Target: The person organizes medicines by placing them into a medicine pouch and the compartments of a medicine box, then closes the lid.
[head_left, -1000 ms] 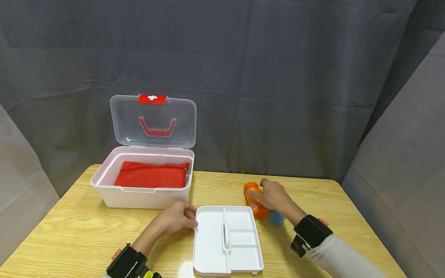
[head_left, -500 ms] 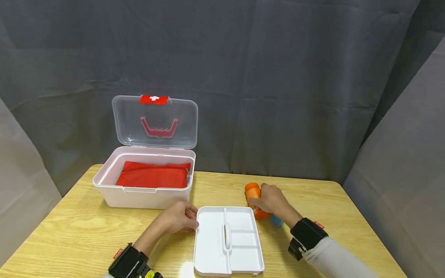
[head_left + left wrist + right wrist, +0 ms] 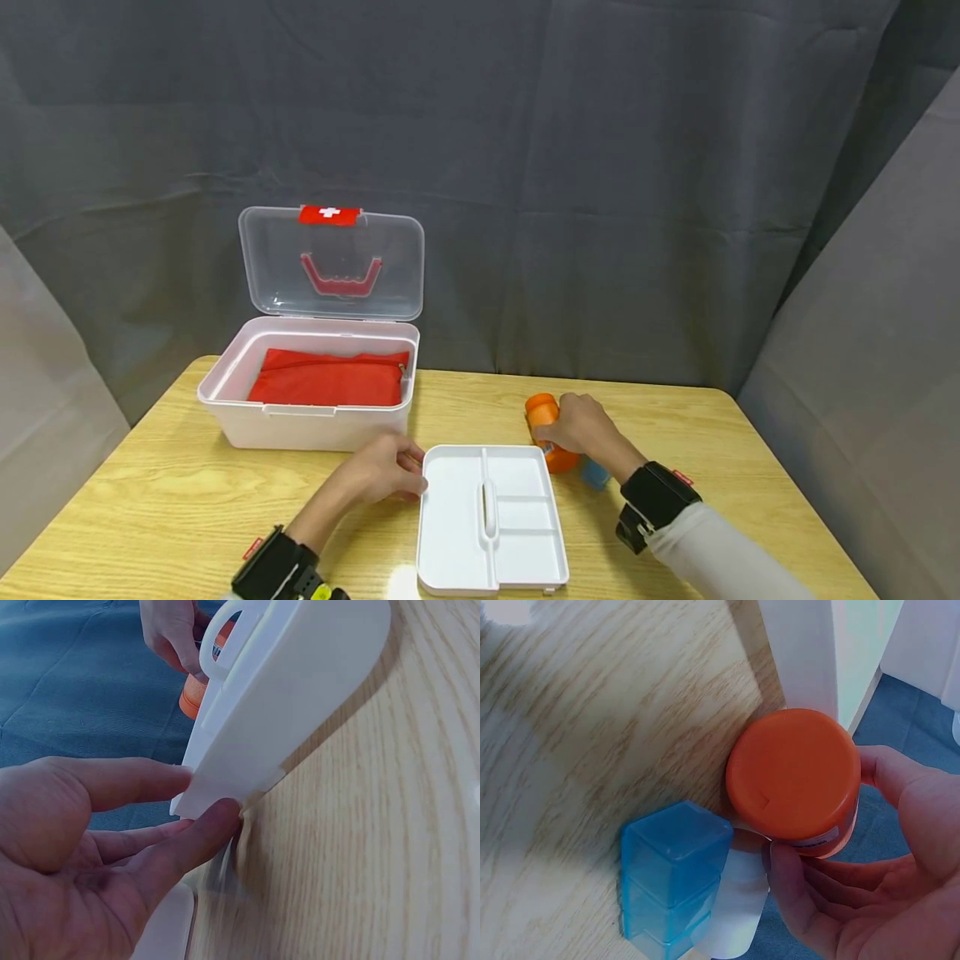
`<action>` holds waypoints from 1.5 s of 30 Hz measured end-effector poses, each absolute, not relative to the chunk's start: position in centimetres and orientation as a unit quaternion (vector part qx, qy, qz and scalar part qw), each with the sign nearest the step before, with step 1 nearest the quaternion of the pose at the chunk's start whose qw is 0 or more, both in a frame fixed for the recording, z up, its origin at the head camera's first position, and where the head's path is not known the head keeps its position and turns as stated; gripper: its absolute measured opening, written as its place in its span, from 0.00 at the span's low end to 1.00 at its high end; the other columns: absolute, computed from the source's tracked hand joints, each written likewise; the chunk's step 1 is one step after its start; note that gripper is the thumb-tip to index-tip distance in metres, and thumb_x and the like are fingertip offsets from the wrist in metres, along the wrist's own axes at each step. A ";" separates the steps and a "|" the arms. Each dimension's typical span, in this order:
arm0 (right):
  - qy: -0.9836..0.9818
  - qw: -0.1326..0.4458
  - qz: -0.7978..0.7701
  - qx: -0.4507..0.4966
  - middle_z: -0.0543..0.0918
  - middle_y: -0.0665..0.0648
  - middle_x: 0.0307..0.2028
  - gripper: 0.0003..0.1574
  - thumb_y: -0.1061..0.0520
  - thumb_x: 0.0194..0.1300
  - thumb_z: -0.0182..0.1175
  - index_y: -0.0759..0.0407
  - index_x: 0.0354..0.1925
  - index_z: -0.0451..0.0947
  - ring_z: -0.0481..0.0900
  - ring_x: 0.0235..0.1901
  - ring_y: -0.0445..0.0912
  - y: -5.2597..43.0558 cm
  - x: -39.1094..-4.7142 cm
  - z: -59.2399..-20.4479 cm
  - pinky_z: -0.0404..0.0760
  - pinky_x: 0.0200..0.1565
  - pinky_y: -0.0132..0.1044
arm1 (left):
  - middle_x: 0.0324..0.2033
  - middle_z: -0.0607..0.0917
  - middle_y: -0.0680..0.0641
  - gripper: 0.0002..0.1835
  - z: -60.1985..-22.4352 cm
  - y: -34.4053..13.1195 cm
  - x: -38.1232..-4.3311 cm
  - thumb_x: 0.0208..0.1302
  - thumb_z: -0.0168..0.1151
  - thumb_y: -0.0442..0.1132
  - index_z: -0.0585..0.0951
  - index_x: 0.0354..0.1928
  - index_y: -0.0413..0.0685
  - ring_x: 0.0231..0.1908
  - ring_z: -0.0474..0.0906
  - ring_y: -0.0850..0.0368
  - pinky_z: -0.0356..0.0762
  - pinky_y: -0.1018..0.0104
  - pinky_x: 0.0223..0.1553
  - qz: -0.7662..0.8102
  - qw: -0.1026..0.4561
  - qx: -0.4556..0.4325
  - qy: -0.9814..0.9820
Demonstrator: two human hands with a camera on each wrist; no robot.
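My right hand (image 3: 585, 425) grips an orange bottle (image 3: 542, 410) that lies along the tabletop by the white tray's right side. In the right wrist view its round orange end (image 3: 795, 776) faces me, with thumb and fingers on either side. My left hand (image 3: 378, 471) rests its fingertips against the far left corner of the white divided tray (image 3: 453, 517). From the left wrist, straight digits (image 3: 146, 780) touch the tray's outer wall. A translucent blue compartment box (image 3: 675, 870) lies close to the bottle, with a white rounded item (image 3: 739, 907) beside it.
A pale box (image 3: 300, 427) stands at the back left, its clear lid (image 3: 333, 242) raised upright. Inside it lies a red zipped pouch (image 3: 330, 379). Wooden tabletop (image 3: 150, 508) spreads around the tray, and a grey cloth (image 3: 600, 183) hangs behind.
My right hand has come in slightly to the left and taken a firmer grip on the orange bottle. The left hand and tray have stayed in place.
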State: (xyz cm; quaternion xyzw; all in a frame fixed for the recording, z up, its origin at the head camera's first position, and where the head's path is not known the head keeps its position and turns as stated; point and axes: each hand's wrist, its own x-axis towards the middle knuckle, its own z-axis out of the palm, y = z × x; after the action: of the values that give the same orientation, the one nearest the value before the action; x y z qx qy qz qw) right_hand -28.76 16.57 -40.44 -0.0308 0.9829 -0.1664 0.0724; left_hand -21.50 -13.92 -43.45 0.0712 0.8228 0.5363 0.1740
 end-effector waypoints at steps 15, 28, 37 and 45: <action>0.984 0.064 -0.162 -0.029 0.77 0.56 0.20 0.20 0.45 0.56 0.68 0.60 0.26 0.76 0.74 0.18 0.47 16.7 -29.1 -39.9 0.70 0.20 0.33 | 0.32 0.83 0.41 0.18 -43.5 -13.9 -21.4 0.53 0.70 0.24 0.80 0.47 0.25 0.28 0.84 0.52 0.87 0.58 0.36 0.547 0.176 0.068 0.815; 0.979 0.042 -0.193 -0.047 0.78 0.56 0.22 0.22 0.43 0.56 0.67 0.62 0.28 0.77 0.76 0.19 0.47 15.4 -28.4 -37.5 0.73 0.22 0.34 | 0.33 0.83 0.41 0.19 -43.4 -14.0 -21.5 0.54 0.71 0.25 0.80 0.48 0.25 0.29 0.84 0.52 0.87 0.58 0.36 0.533 0.174 0.069 0.825; 0.968 0.052 -0.232 -0.076 0.80 0.56 0.26 0.20 0.46 0.55 0.68 0.61 0.32 0.77 0.78 0.22 0.47 12.5 -26.4 -35.8 0.77 0.24 0.35 | 0.32 0.84 0.43 0.18 -43.5 -14.0 -21.6 0.55 0.71 0.26 0.81 0.48 0.27 0.28 0.85 0.53 0.87 0.60 0.36 0.528 0.179 0.060 0.828; 0.961 0.076 -0.238 -0.121 0.80 0.53 0.22 0.19 0.45 0.53 0.68 0.58 0.29 0.77 0.77 0.21 0.46 9.7 -24.3 -34.7 0.75 0.25 0.35 | 0.32 0.84 0.41 0.19 -43.4 -13.9 -21.5 0.53 0.70 0.25 0.80 0.48 0.24 0.28 0.85 0.52 0.87 0.58 0.36 0.546 0.178 0.065 0.816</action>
State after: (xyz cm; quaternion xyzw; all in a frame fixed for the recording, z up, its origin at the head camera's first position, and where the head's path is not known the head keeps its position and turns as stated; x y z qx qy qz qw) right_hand -24.30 9.66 -34.69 -0.1206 0.9607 -0.2383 0.0759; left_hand -21.54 -13.90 -43.45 0.0648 0.8157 0.5465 0.1784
